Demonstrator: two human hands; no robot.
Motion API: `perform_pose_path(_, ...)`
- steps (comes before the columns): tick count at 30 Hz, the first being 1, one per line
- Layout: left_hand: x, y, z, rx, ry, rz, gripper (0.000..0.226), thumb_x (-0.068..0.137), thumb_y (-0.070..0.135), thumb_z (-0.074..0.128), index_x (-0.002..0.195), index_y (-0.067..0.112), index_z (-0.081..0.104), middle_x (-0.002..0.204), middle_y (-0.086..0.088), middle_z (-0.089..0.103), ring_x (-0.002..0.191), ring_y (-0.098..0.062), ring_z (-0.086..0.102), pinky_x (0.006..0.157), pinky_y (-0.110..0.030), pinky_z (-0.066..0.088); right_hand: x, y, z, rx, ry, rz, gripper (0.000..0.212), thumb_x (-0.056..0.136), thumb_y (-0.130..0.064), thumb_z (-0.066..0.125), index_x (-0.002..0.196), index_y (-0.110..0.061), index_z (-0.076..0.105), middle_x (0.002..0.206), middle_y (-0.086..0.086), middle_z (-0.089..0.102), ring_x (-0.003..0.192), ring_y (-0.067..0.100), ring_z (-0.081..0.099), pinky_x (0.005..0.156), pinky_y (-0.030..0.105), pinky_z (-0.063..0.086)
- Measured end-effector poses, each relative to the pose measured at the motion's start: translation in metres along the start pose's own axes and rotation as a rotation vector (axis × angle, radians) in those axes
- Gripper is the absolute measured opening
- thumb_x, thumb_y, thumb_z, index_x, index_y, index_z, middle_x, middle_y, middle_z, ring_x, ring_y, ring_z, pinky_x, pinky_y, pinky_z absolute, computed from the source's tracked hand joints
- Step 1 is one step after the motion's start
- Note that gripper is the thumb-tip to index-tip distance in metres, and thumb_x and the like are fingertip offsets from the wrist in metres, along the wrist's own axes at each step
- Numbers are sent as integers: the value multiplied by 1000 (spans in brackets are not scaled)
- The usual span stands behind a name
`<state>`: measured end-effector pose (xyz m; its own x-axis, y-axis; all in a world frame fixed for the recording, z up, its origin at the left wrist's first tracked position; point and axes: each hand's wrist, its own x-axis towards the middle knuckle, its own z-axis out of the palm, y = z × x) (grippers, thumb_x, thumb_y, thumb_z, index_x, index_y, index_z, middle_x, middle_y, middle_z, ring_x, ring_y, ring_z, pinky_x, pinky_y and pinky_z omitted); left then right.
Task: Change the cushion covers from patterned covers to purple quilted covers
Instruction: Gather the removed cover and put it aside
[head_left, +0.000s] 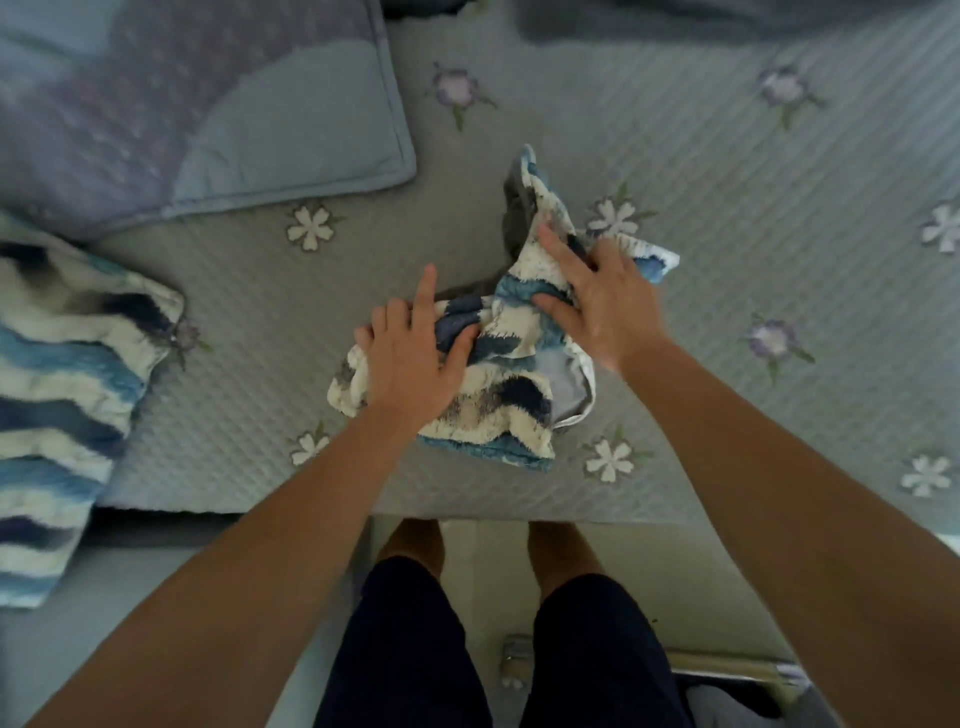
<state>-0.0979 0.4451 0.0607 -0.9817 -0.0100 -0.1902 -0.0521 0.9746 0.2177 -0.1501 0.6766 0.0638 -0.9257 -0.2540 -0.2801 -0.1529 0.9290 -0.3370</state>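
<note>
Grey-green quilted bedspread (727, 218), stitched in fine diagonal ribs and dotted with embroidered white and lilac flowers, fills most of the view, its near edge running across just above the person's bare feet on a pale floor (644, 566). Near the middle of that spread lies a crumpled, fuzzy patterned cover (514, 400) in wavy bands of white, pale blue and navy, emptied of any filling, with its plain pale lining showing at the open edge on the right side. The left hand (410, 369) sits on the near-left part of the patterned cover: its index finger points straight out away from the person, the other fingers curl over the cloth's left edge, and the thumb digs into a navy fold, so it grips the fabric. The right hand (597, 301) is on the far-right part, fingers spread over a raised fold and the thumb tucked against the cloth beneath, pinching a bunch of it; this hand is slightly blurred. At the upper left rests a flat purple and blue-grey quilted cushion (197, 104) with a piped border, lying on the bedspread well apart from the hands. At the left edge a plump cushion in a matching wavy blue-and-white cover (67, 389) lies on the bedspread's corner. Dark shorts (415, 649) show below, between the forearms.
</note>
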Motion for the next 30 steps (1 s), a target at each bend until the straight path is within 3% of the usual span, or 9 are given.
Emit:
perform_pose_path(4,1,39,-85,24,116,141,75,89,60,46,149,18,32,107,-12,58,98,-33,51,84,-45,35,-56,7,-91,101,152,178,59,91,-68,46,139,-33,45,117,7,52,109,32,54,84,45,52)
perform_pose_path(8,5,82,-167,-53,276,279,73,85,57,53,146,17,39,110,-12,60,102,-34,53,86,-45,36,-125,-2,-170,65,291,323,58,88,-71,48,133,-35,50,120,2,55,111,27,57,84,41,51)
perform_pose_path(15,-26,176,-279,-219,478,594,76,88,66,47,145,17,39,103,-11,56,100,-30,48,85,-42,30,-253,-26,-266,61,761,548,57,83,-71,57,129,-37,52,107,-1,59,97,24,62,74,37,55)
perform_pose_path(23,-90,270,-323,-247,501,822,72,90,70,34,144,23,42,102,-3,53,97,-28,48,83,-42,30,-353,-8,-315,15,927,626,60,84,-73,50,130,-35,50,96,-2,53,89,24,59,67,42,55)
perform_pose_path(30,-131,384,-302,-157,578,899,70,89,66,40,142,20,45,97,-3,52,92,-25,45,79,-41,31,-430,82,-331,26,908,613,61,86,-71,52,134,-34,46,99,-3,54,94,23,58,65,37,53)
